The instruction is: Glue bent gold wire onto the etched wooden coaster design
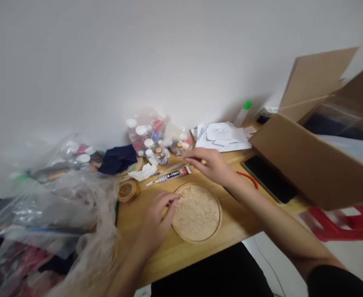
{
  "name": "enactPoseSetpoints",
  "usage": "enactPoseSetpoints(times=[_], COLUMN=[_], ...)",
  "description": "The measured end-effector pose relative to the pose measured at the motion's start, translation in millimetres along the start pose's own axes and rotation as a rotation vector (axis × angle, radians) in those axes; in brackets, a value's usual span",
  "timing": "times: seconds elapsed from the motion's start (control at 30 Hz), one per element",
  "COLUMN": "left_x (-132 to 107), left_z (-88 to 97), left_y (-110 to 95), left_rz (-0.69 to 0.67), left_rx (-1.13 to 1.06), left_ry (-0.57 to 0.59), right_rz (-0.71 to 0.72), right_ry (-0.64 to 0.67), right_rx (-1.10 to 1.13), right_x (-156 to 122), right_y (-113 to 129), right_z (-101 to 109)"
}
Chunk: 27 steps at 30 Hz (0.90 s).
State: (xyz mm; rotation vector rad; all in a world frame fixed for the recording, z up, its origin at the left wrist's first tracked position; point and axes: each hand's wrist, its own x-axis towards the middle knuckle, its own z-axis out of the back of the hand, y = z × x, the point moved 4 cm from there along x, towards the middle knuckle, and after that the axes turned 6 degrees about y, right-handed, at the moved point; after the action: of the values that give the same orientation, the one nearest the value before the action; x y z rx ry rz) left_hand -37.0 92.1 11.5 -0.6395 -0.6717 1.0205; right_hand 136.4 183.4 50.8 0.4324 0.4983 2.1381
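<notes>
A round carved wooden plaque [197, 213] lies flat on the wooden table [230, 225] in front of me. My left hand [158, 220] rests at its left rim, fingers curled with the fingertips touching the edge. My right hand [210, 165] hovers beyond the plaque, fingers pinched together near a tube of B-7000 glue [170, 176] and a thin metal tool [170, 169]. What the pinch holds, if anything, is too small to make out.
Small bottles and jars [156, 152] in clear bags stand at the back by the wall. An open cardboard box [317, 152] fills the right side, with a phone [269, 178] and papers [223, 138] beside it. Plastic bags [45, 214] crowd the left. A small round wooden lid [127, 191] lies nearby.
</notes>
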Motion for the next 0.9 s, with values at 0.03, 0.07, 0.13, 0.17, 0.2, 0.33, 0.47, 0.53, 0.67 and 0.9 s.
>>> enactPoseSetpoints(times=[0.03,0.07,0.13,0.17,0.2,0.33,0.47,0.53,0.67,0.9], left_x=[2.7,4.8,8.1,9.3,10.4,13.9,14.8,13.5,9.0,7.1], left_z=[2.4,3.3,-2.1,-6.8,-11.8,-26.8,-30.7,-29.7,-22.7,-25.6], left_y=[7.6,15.5,31.0,37.7,43.3,54.4,57.8,59.1,56.0,34.0], left_rz=[0.009,0.019,0.055,0.071,0.087,0.115,0.077,0.036,-0.092,-0.377], left_rx=[0.043,0.096,0.222,0.246,0.258,0.266,0.276,0.264,0.226,0.224], left_ry=[-0.05,-0.09,-0.068,-0.036,0.001,0.103,0.106,0.062,-0.062,0.109], right_rz=[0.031,0.068,0.146,0.152,0.153,0.126,0.229,0.286,0.407,0.516], right_ry=[0.014,0.03,0.127,0.2,0.268,0.322,0.239,0.218,0.154,0.065], right_rx=[0.021,0.033,-0.045,-0.088,-0.116,-0.24,-0.376,-0.391,-0.399,-0.325], right_x=[-12.4,-25.2,-50.1,-61.2,-71.1,-92.5,-85.3,-76.0,-60.4,-59.7], right_y=[2.9,4.1,1.8,-2.6,-7.6,-22.7,-16.2,-9.4,3.3,4.7], right_z=[7.9,13.7,14.1,8.7,1.0,-30.1,-42.7,-42.4,-36.4,-40.0])
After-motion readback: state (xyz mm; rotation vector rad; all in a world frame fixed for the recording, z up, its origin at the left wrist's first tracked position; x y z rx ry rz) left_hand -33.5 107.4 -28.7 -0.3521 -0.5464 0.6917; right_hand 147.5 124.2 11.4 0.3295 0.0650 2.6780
